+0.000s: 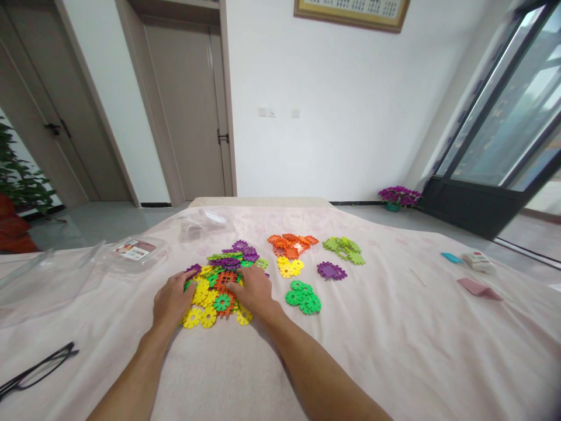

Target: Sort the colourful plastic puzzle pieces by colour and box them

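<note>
A mixed heap of plastic snowflake pieces (219, 275) in yellow, green, orange and purple lies on the pale pink cloth (394, 339). My left hand (172, 301) rests on the heap's left edge, fingers curled over yellow pieces. My right hand (253, 290) lies on the heap's right side, its fingers bent onto an orange grid piece (225, 282). To the right sit sorted groups: orange pieces (291, 244), light green pieces (344, 249), yellow pieces (290, 267), a purple piece (331, 271) and dark green pieces (304, 297).
A clear plastic box lid (131, 252) and clear bag (199, 225) lie at the back left. Black glasses (37, 369) lie at the near left. At the right are a blue item (451, 257), a small white box (478, 261) and a pink item (477, 288).
</note>
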Available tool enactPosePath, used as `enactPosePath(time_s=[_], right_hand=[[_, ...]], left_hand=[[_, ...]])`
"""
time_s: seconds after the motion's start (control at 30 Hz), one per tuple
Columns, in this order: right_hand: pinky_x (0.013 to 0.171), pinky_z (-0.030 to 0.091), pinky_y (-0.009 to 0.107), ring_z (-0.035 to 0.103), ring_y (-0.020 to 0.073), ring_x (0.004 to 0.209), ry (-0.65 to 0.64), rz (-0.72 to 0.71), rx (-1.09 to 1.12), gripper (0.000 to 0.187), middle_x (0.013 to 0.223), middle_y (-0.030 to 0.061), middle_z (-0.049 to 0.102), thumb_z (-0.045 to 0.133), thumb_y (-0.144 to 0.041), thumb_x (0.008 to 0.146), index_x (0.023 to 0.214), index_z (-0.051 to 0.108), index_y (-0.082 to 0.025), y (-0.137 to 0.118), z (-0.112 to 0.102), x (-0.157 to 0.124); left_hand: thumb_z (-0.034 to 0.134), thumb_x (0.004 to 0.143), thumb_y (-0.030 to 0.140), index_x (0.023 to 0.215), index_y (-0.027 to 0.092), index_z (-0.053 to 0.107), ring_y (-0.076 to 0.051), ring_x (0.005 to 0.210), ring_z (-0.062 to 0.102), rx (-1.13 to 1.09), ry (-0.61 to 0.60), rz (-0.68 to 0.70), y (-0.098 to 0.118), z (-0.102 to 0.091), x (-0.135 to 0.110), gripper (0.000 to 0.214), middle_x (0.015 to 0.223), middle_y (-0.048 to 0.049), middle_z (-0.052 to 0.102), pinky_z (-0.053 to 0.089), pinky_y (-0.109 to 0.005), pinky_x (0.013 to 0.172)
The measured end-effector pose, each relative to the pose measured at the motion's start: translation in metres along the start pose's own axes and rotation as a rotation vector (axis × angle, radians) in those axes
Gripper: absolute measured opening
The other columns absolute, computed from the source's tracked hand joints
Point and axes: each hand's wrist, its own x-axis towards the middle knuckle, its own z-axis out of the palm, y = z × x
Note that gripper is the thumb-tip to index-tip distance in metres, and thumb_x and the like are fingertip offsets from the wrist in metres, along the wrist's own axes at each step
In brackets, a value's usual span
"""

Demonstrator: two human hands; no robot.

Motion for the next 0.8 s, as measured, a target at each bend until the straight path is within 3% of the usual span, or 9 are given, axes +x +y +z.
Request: enactPosePath(time_s=[0.27,0.43,0.57,0.7,0.8], right_hand=[[0.087,0.042,0.029,0.060,0.0200,0.101,0.100,0.049,0.245,0.020,0.103,0.0028,0.070,0.077,-0.033,0.079,0.095,0.074,-0.023,0.002,0.007,0.006],[0.064,0.042,0.024,0.059,0.0131,0.067,0.117,0.177,0.550,0.012,0.070,-0.0028,0.065,0.066,-0.030,0.083,0.083,0.069,-0.018,0.021,0.005,0.019],[0.052,0.041,0.022,0.055,0.0120,0.054,0.137,0.304,0.785,0.017,0.059,-0.0029,0.060,0.067,-0.034,0.077,0.075,0.063,-0.017,0.039,-0.006,0.031],[0.051,0.049,0.022,0.060,0.0125,0.058,0.258,0.455,1.204,0.024,0.071,0.0006,0.066,0.070,-0.039,0.074,0.084,0.061,-0.019,0.053,-0.024,0.043],[0.061,0.056,0.024,0.067,0.0143,0.070,0.353,0.485,1.323,0.029,0.081,0.0024,0.069,0.076,-0.032,0.069,0.089,0.060,-0.020,0.057,-0.029,0.045]], left_hand=[[0.040,0.097,0.040,0.138,0.023,0.062,-0.026,0.133,0.055,-0.003,-0.021,0.054,0.001,0.003,0.000,0.049,0.145,-0.0110,0.058,0.041,-0.040,0.112],[0.041,0.097,0.040,0.137,0.024,0.063,-0.025,0.131,0.056,-0.021,-0.025,0.044,0.002,0.001,0.000,0.048,0.145,-0.0102,0.059,0.041,-0.040,0.112],[0.042,0.096,0.040,0.135,0.024,0.064,-0.024,0.131,0.057,-0.024,-0.015,0.042,0.003,0.000,0.000,0.047,0.143,-0.0092,0.060,0.041,-0.038,0.112],[0.042,0.096,0.039,0.136,0.023,0.063,-0.025,0.132,0.056,-0.025,-0.026,0.037,0.002,0.001,0.000,0.048,0.145,-0.0101,0.059,0.041,-0.039,0.112],[0.042,0.096,0.039,0.136,0.023,0.063,-0.025,0.131,0.056,-0.021,-0.027,0.037,0.001,0.002,0.001,0.048,0.145,-0.0103,0.059,0.041,-0.039,0.112]])
